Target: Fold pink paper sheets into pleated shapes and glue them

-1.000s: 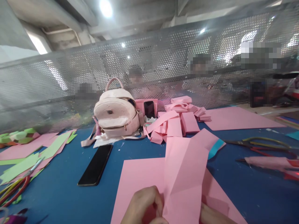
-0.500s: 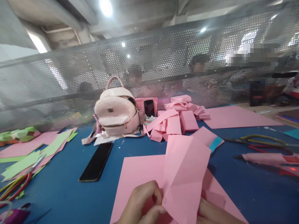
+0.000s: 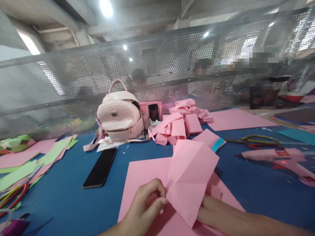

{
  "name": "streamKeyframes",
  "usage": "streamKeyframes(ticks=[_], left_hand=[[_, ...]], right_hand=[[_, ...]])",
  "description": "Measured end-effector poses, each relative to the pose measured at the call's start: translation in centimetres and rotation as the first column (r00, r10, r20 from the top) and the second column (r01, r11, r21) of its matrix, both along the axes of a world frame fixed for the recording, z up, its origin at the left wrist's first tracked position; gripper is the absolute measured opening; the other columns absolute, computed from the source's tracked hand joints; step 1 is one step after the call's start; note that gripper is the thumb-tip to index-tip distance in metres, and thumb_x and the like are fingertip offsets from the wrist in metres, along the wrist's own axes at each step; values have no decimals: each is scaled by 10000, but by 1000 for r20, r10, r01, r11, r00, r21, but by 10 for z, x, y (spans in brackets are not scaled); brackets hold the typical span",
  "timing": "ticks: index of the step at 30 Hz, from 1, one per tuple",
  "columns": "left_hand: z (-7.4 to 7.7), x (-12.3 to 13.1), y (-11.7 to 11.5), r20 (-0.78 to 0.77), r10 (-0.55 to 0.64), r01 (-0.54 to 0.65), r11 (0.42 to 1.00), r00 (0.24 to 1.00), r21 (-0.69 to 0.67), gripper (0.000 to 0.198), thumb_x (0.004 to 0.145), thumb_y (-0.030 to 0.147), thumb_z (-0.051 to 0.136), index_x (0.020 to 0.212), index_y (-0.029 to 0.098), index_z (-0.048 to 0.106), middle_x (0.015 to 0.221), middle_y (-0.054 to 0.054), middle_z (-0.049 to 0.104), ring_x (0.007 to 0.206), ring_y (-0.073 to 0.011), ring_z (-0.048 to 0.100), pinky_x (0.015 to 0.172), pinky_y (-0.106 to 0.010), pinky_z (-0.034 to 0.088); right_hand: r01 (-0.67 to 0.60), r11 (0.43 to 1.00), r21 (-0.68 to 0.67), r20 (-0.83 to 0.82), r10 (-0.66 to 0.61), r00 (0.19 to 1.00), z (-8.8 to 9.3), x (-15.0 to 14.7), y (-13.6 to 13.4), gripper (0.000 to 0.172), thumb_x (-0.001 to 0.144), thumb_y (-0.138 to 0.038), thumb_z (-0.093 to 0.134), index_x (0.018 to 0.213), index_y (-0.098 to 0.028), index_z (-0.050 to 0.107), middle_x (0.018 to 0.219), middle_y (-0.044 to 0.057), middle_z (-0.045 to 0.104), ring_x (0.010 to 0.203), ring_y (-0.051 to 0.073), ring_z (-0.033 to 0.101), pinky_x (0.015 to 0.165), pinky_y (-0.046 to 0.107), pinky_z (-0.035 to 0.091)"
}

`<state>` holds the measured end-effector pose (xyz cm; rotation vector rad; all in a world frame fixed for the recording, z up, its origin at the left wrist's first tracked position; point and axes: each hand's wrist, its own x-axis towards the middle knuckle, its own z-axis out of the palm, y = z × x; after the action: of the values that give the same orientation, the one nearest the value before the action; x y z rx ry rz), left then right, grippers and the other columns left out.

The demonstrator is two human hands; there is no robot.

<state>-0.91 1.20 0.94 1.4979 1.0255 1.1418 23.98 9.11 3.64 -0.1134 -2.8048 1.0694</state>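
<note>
A creased piece of pink paper (image 3: 192, 180) stands up in front of me above a larger flat pink sheet (image 3: 142, 173). My left hand (image 3: 147, 203) pinches the left edge of the creased piece between thumb and index finger. Behind its lower right side lies my right hand (image 3: 219, 213), its fingertips hidden by the paper, so I cannot see whether they grip it. Just beyond stands a heap of folded pink paper pieces (image 3: 172, 129), and a pink piece with a blue strip (image 3: 209, 139) lies near it.
A pink glue gun (image 3: 275, 155) and scissors (image 3: 258, 140) lie at the right. On the left are a black phone (image 3: 100, 168), green paper strips (image 3: 52, 154) and red-handled scissors (image 3: 21, 193). A pale pink backpack (image 3: 120, 114) stands before a perforated metal screen (image 3: 167, 59).
The view has turned slightly to the right, bringing more of the glue gun into sight. Both hands show more fully, with the creased paper still held upright at the left hand.
</note>
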Motion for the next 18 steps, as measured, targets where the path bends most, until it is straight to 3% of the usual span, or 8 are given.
streamKeyframes(ticks=[3, 6, 9, 14, 18], left_hand=[[1, -1, -4, -5, 30, -30, 999, 1000, 13, 430, 934, 580, 559, 788, 180, 500, 703, 6, 507, 644, -126, 477, 630, -243, 362], [3, -2, -7, 6, 45, -45, 999, 999, -3, 398, 948, 541, 561, 797, 177, 505, 704, 6, 520, 645, -124, 487, 635, -244, 372], [3, -2, -7, 80, 77, -74, 997, 994, -34, 352, 968, 488, 558, 809, 180, 495, 715, 7, 530, 661, -124, 493, 650, -246, 389], [0, -4, -6, 136, 124, -121, 992, 983, -31, 324, 982, 454, 549, 812, 186, 482, 689, 22, 525, 645, -119, 489, 647, -241, 389], [-2, -5, -5, 126, 123, -121, 992, 984, -25, 322, 977, 454, 558, 810, 188, 484, 676, 27, 542, 625, -117, 503, 639, -241, 396]], right_hand=[[17, 1000, 12, 31, -18, 999, 4, 0, -7, 765, 868, -390, 596, 1541, -120, 350, 1495, 189, 467, 1408, 353, 418, 1123, 480, 384], [75, 995, 61, 50, -78, 996, 5, -1, -11, 676, 872, -369, 586, 1491, -136, 446, 1434, 198, 536, 1316, 350, 525, 1073, 464, 448], [61, 990, 130, -27, -58, 998, -1, -6, -9, 647, 861, -363, 580, 1454, -125, 479, 1392, 226, 562, 1226, 349, 585, 1002, 465, 502], [31, 985, 171, -106, -13, 994, -11, -15, -1, 734, 861, -300, 566, 1525, -94, 329, 1451, 255, 480, 1315, 338, 508, 1060, 470, 451], [32, 979, 199, -114, -9, 993, -13, -14, -2, 822, 876, -278, 577, 1579, -129, 180, 1562, 232, 338, 1447, 348, 340, 1146, 485, 345]])
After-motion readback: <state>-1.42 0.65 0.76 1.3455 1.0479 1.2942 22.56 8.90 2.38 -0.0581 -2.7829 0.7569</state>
